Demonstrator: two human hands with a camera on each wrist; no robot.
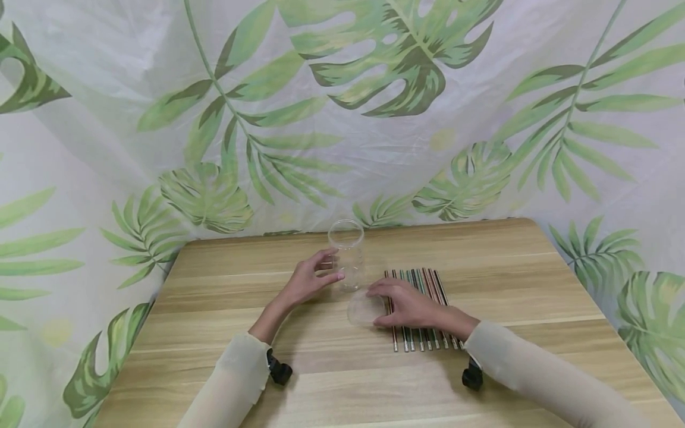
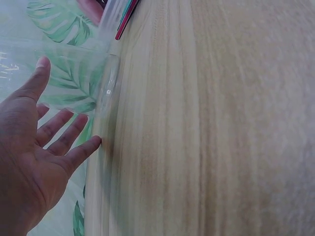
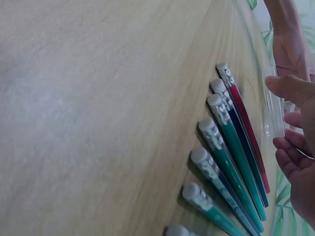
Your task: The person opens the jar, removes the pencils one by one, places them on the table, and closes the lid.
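A tall clear jar (image 1: pixel 350 270) stands upright near the back of the table, its top uncovered. My left hand (image 1: pixel 313 278) is at the jar's left side with thumb and fingers spread. In the left wrist view, the left hand (image 2: pixel 37 152) shows fairly straight fingers beside the jar wall (image 2: pixel 78 56); whether they touch it I cannot tell. My right hand (image 1: pixel 407 303) holds a round clear lid (image 1: pixel 360 310) in front of the jar. Thumb and fingers of the right hand (image 3: pixel 300 128) pinch the lid (image 3: pixel 272 105) by its rim in the right wrist view.
Several pencils (image 1: pixel 423 342) lie side by side under and beyond the right hand, eraser ends toward me. Green, dark and red pencils (image 3: pixel 231 132) show in the right wrist view. A leaf-patterned cloth (image 1: pixel 374 148) hangs behind the wooden table (image 1: pixel 332 380).
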